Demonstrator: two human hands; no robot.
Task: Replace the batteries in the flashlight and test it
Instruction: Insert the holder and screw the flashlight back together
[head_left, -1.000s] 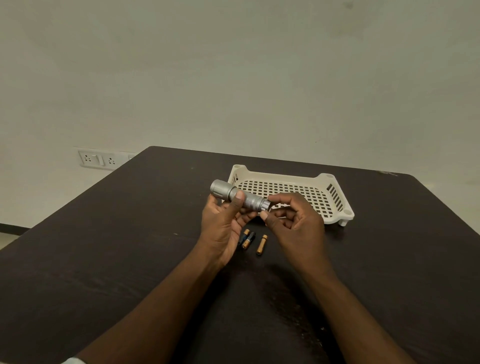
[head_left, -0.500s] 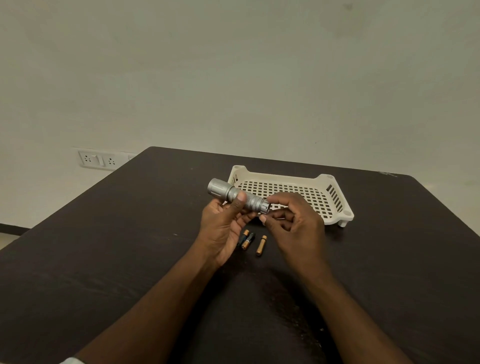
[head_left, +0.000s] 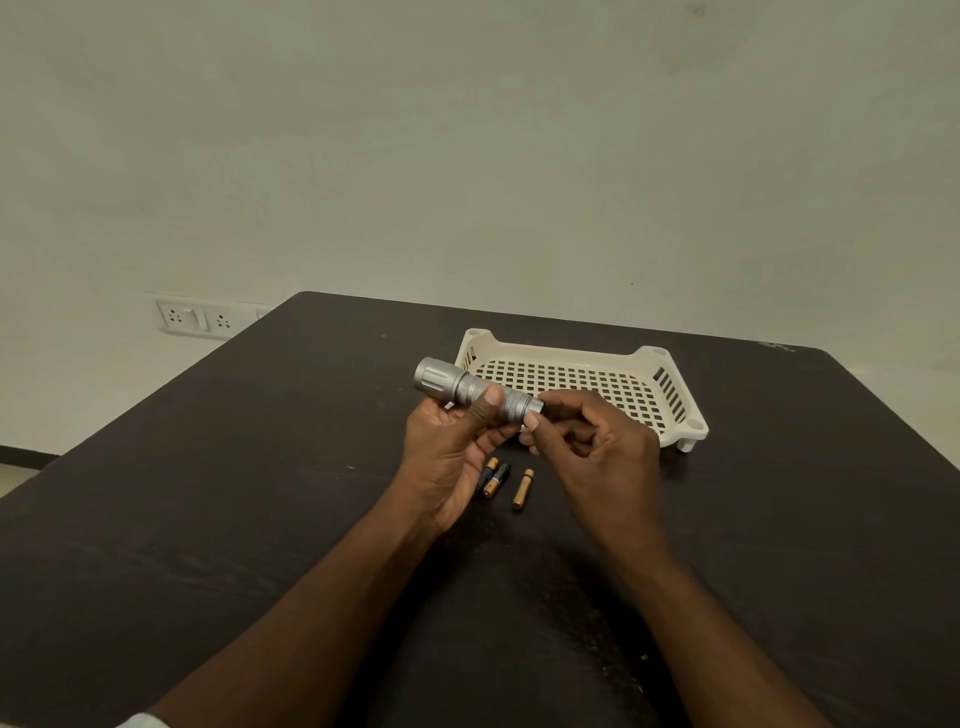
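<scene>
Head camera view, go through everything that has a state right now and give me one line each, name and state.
flashlight: held level above the table, head pointing left, not visibly lit
left hand: gripped around the flashlight body
right hand: fingertips pinched on the flashlight's tail end
batteries: three, lying loose on the table, two touching, one apart
basket: upright on the table, nothing visible inside
table: bare dark top, scuffed

Plain pale wall (head_left: 519, 156), socket panel (head_left: 200, 318), dark table (head_left: 208, 493).
</scene>
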